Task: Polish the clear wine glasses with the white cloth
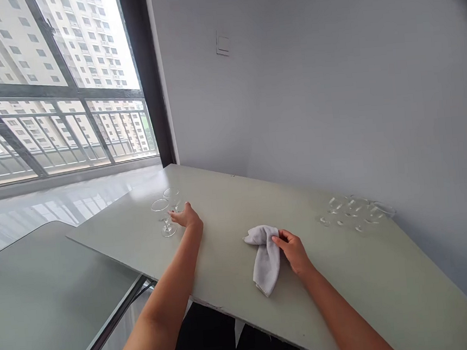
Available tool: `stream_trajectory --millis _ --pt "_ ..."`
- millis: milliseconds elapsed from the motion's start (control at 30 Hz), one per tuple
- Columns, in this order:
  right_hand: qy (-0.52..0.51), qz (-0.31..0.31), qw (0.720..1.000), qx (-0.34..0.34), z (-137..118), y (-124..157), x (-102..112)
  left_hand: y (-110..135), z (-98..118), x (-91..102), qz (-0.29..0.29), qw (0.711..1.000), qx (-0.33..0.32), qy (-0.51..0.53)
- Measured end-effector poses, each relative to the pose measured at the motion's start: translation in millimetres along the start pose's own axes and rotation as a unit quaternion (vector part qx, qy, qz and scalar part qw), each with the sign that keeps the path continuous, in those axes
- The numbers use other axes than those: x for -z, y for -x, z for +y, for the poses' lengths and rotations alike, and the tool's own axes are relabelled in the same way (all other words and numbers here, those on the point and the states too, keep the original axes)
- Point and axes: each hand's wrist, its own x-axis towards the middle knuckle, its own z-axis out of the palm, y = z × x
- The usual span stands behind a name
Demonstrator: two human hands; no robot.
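Observation:
Two clear stemmed glasses stand upright on the left part of the pale table. My left hand [186,216] reaches in beside them, thumb and fingers apart. Its fingertips are close to the bowl of the nearer glass [161,209], and the base of the farther glass [171,195] is partly behind the hand. I cannot tell whether the fingers touch either one. A light grey cloth [266,259] hangs bunched and folded from my right hand [293,249], pinched between thumb and fingers, over the middle of the table.
Several clear glasses [353,212] lie grouped at the table's [227,197] right rear, near the grey wall. A lower glass-topped table [44,300] adjoins on the left. Behind are a large window [58,92] and a wall switch [222,43].

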Motion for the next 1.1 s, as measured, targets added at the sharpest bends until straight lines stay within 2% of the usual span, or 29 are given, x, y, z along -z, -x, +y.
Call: stream_trajectory --millis 100,233,300,400,467,533,600,700,800,867,1033,1100 --pt "-0.136 0.009 0.99 -0.046 -6.2 -0.9 4.0 -7.3 0.7 -5.2 0.003 1.0 -0.02 -0.002" --pt "-0.273 0.022 0.96 -0.061 -11.0 -4.2 8.1 -6.7 1.0 -10.2 -0.044 0.998 -0.046 -0.019" --pt "-0.299 0.036 0.952 -0.055 -11.7 -5.7 9.3 3.5 -0.4 -13.9 -0.09 0.994 -0.06 -0.033" --pt "-0.309 0.069 0.947 -0.045 -12.6 -6.7 11.2 36.1 -5.0 -18.3 -0.183 0.978 -0.088 -0.053" --pt "-0.314 0.096 0.944 -0.033 -14.4 -6.3 12.8 66.4 -8.6 -18.4 -0.276 0.946 -0.149 -0.085" --pt "-0.319 0.114 0.941 -0.024 -17.1 -5.6 14.7 97.8 -11.6 -16.4 -0.368 0.884 -0.252 -0.142" --pt "-0.325 0.119 0.938 -0.02 -20.7 -4.8 16.5 124.8 -14.6 -13.5 -0.409 0.832 -0.327 -0.186" --pt "-0.338 0.126 0.933 -0.007 -27.4 -3.0 18.2 150.4 -22.2 -10.7 -0.445 0.809 -0.335 -0.188" --pt "-0.34 0.135 0.93 0.033 -36.7 3.0 15.2 159.6 -35.2 -9.9 -0.495 0.783 -0.336 -0.172" --pt "-0.334 0.112 0.934 0.06 -43.8 10.5 8.8 160.1 -44.3 -9.5 -0.493 0.766 -0.372 -0.177" --pt "-0.274 -0.065 0.958 0.053 -53.0 28.9 -12.4 153.5 -53.3 -9.3 -0.461 0.702 -0.515 -0.173" --pt "-0.22 -0.092 0.97 0.044 -51.4 31.0 -16.5 150.2 -51.7 -9.2 -0.446 0.683 -0.553 -0.169"
